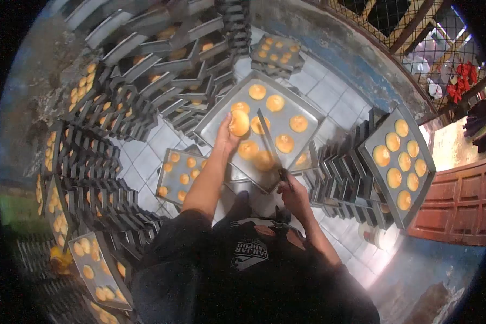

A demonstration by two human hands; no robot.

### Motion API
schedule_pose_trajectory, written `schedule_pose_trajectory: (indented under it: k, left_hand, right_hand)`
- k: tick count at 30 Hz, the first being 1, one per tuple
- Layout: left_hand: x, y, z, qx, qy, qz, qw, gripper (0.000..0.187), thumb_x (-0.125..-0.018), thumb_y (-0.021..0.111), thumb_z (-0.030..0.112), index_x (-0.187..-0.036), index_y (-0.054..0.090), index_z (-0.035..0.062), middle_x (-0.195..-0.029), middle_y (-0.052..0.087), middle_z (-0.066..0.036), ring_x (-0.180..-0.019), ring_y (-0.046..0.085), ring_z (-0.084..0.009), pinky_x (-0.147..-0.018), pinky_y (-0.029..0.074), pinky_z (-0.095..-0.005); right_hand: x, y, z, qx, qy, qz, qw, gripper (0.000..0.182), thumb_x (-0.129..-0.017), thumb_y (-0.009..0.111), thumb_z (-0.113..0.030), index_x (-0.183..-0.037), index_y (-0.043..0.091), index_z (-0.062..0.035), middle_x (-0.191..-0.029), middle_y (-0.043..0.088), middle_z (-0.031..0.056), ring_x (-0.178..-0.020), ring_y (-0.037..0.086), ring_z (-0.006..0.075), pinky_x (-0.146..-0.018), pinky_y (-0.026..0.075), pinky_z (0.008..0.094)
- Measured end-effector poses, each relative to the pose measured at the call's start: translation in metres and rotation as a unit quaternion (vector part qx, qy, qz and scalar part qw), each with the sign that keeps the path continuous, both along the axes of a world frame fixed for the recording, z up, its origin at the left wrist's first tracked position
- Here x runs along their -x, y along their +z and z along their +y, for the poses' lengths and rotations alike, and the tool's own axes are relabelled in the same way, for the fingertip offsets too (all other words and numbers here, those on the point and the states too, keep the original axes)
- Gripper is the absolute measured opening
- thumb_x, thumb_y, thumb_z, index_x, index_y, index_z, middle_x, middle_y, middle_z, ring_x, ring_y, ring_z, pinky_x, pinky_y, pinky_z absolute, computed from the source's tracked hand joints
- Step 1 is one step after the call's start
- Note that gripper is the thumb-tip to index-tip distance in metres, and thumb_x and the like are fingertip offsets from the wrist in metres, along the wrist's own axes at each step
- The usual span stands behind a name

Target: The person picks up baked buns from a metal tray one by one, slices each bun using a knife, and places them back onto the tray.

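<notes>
My left hand (226, 139) is closed around a round golden bun (239, 123), lifted over the left part of a metal baking tray (299, 94). In my right hand (295, 197), near the tray's front corner, is the dark handle of a long knife (268, 135). Its blade points away from me over the tray, left of a bun (284, 143) and beside the held one. Several more golden buns lie spaced apart on the tray, among them one at the far side (257, 92). A bun (263, 160) near the handle is partly behind the blade.
Tall crisscrossed stacks of bun trays (173, 65) rise at the left and back. Another stack (397, 162) stands close on my right, with a white bucket (380, 236) near its base. A lower tray of buns (181, 175) is at left on the tiled floor (329, 89).
</notes>
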State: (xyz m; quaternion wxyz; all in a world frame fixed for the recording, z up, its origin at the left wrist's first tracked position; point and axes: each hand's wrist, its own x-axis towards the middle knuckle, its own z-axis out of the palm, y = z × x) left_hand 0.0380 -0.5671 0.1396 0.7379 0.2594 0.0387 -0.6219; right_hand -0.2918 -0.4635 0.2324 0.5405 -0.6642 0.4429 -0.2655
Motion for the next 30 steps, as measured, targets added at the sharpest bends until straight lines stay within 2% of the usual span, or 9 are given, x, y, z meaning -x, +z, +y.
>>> schedule_pose_trajectory:
  k: [1, 2, 5, 10, 17, 19, 22, 28, 30]
  left_hand:
    - [0.008, 0.025, 0.001, -0.007, 0.014, -0.021, 1.000, 0.052, -0.095, 0.064, 0.051, -0.122, 0.062, 0.0068, -0.118, 0.069, -0.010, -0.107, 0.067, -0.0253, -0.095, 0.054, -0.0443]
    - [0.018, 0.045, 0.002, 0.000, 0.020, -0.029, 0.999, 0.052, -0.095, 0.064, 0.051, -0.122, 0.062, 0.0068, -0.118, 0.069, -0.010, -0.107, 0.067, -0.0253, -0.095, 0.054, -0.0443]
    - [0.046, 0.074, -0.003, -0.007, 0.084, 0.004, 0.996, 0.054, -0.090, 0.065, 0.061, -0.110, 0.068, 0.0104, -0.105, 0.073, -0.006, -0.097, 0.070, -0.0242, -0.091, 0.055, -0.0393]
    - [0.084, 0.106, 0.004, 0.030, 0.078, -0.020, 0.996, 0.050, -0.085, 0.071, 0.060, -0.099, 0.070, 0.0125, -0.092, 0.072, -0.005, -0.086, 0.069, -0.0226, -0.084, 0.056, -0.0389]
    - [0.115, 0.121, 0.016, 0.049, 0.034, -0.030, 0.998, 0.046, -0.085, 0.072, 0.059, -0.095, 0.069, 0.0141, -0.083, 0.070, -0.003, -0.079, 0.068, -0.0195, -0.079, 0.055, -0.0391]
    - [0.132, 0.127, 0.023, 0.052, 0.006, -0.031, 0.998, 0.044, -0.086, 0.073, 0.057, -0.096, 0.069, 0.0142, -0.082, 0.069, -0.002, -0.079, 0.068, -0.0194, -0.079, 0.055, -0.0390]
    - [0.149, 0.123, 0.027, 0.062, -0.024, -0.077, 0.995, 0.040, -0.087, 0.073, 0.053, -0.096, 0.069, 0.0145, -0.083, 0.070, -0.001, -0.081, 0.069, -0.0189, -0.079, 0.057, -0.0385]
    - [0.121, 0.131, 0.028, 0.099, -0.025, -0.045, 0.994, 0.033, -0.090, 0.073, 0.044, -0.097, 0.068, 0.0119, -0.090, 0.071, -0.004, -0.081, 0.069, -0.0192, -0.075, 0.059, -0.0350]
    - [0.128, 0.138, 0.037, 0.091, -0.052, -0.132, 0.986, 0.029, -0.091, 0.074, 0.037, -0.097, 0.068, 0.0094, -0.089, 0.071, -0.005, -0.080, 0.070, -0.0194, -0.074, 0.059, -0.0344]
  right_hand:
    - [-0.003, 0.011, -0.004, -0.003, 0.009, 0.031, 0.999, 0.049, -0.098, 0.056, -0.013, -0.146, 0.049, -0.0066, -0.089, 0.069, 0.0081, -0.072, 0.060, 0.0133, -0.069, 0.051, 0.0304]
    - [-0.005, 0.024, -0.005, -0.007, 0.017, 0.062, 0.998, 0.049, -0.099, 0.055, -0.014, -0.147, 0.048, -0.0060, -0.090, 0.069, 0.0092, -0.072, 0.060, 0.0139, -0.070, 0.051, 0.0310]
    - [-0.001, 0.037, -0.001, 0.066, 0.028, 0.009, 0.997, 0.052, -0.099, 0.055, -0.017, -0.148, 0.045, -0.0036, -0.086, 0.068, 0.0110, -0.074, 0.062, 0.0158, -0.072, 0.052, 0.0317]
    - [0.016, 0.065, 0.010, 0.158, 0.021, 0.005, 0.987, 0.049, -0.098, 0.057, -0.017, -0.143, 0.049, 0.0028, -0.082, 0.068, 0.0179, -0.074, 0.068, 0.0229, -0.073, 0.053, 0.0336]
    - [0.046, 0.057, 0.019, 0.207, 0.014, -0.010, 0.978, 0.047, -0.099, 0.057, -0.018, -0.141, 0.052, 0.0021, -0.080, 0.069, 0.0170, -0.074, 0.069, 0.0235, -0.073, 0.053, 0.0342]
    - [0.047, 0.074, 0.017, 0.156, 0.015, -0.029, 0.987, 0.046, -0.098, 0.055, -0.013, -0.140, 0.051, 0.0059, -0.100, 0.069, 0.0294, -0.091, 0.071, 0.0379, -0.080, 0.053, 0.0406]
    - [0.042, 0.115, 0.008, 0.092, -0.002, 0.013, 0.996, 0.045, -0.099, 0.054, -0.015, -0.140, 0.052, 0.0050, -0.096, 0.070, 0.0276, -0.086, 0.072, 0.0336, -0.078, 0.053, 0.0396]
    - [0.066, 0.092, 0.016, 0.123, 0.034, 0.002, 0.992, 0.047, -0.099, 0.057, -0.019, -0.142, 0.052, 0.0005, -0.084, 0.068, 0.0170, -0.075, 0.068, 0.0229, -0.074, 0.053, 0.0363]
    - [0.065, 0.093, 0.016, 0.112, 0.031, 0.001, 0.993, 0.048, -0.099, 0.057, -0.020, -0.142, 0.052, 0.0005, -0.082, 0.068, 0.0144, -0.074, 0.067, 0.0205, -0.073, 0.052, 0.0359]
